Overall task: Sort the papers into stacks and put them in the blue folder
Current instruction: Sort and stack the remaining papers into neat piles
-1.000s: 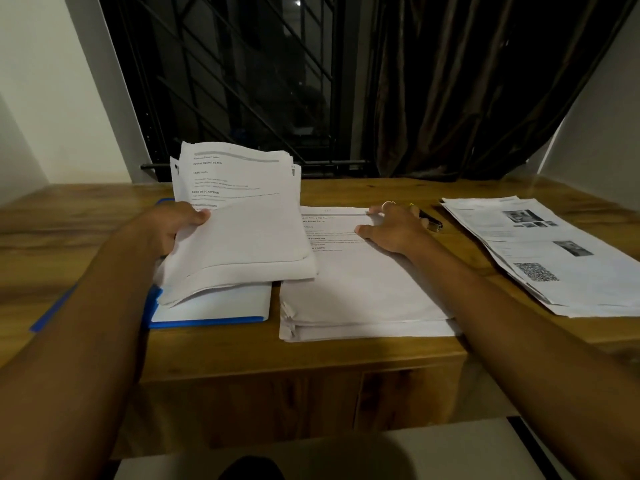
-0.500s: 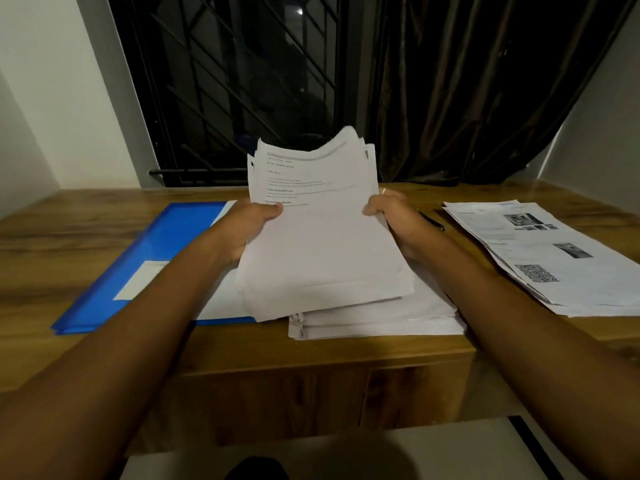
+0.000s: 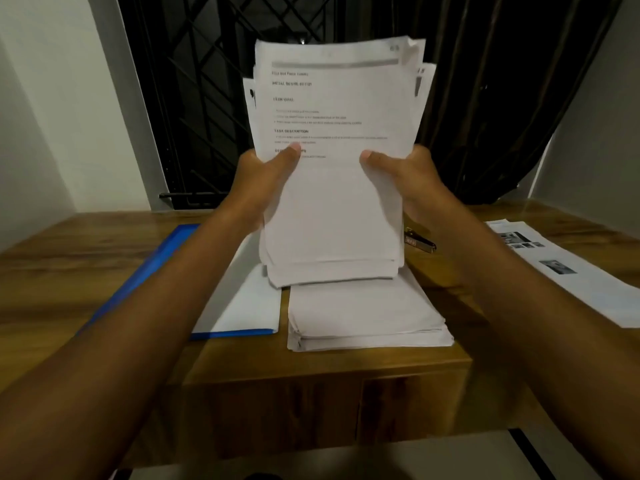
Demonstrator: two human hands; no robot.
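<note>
Papers (image 3: pixel 332 209) — a thick bunch of them — stand upright in front of us. Their bottom edge is right at the far end of a second stack (image 3: pixel 363 317), which lies flat on the counter (image 3: pixel 69 258). Our left hand (image 3: pixel 263 178) grips the bunch on its left side, with the thumb on the front page. Our right hand (image 3: pixel 405 178) grips the right side the same way. The page edges at the top are not even, so we think we are squaring the bunch up to make it neat.

How far along are we? The sorting looks partly done. One stack lies flat near us, and a third pile (image 3: pixel 571 278), with little pictures on it, lies well apart at the right.

The blue folder (image 3: pixel 166 258) lies at the left, just beside the flat stack. A white sheet (image 3: pixel 249 306) rests on it — we cannot tell if that is a loose page or part of the folder. None of the three stacks is in the folder yet. So we have to finish the bunch in our hands, and then put all the stacks into the folder.
</note>
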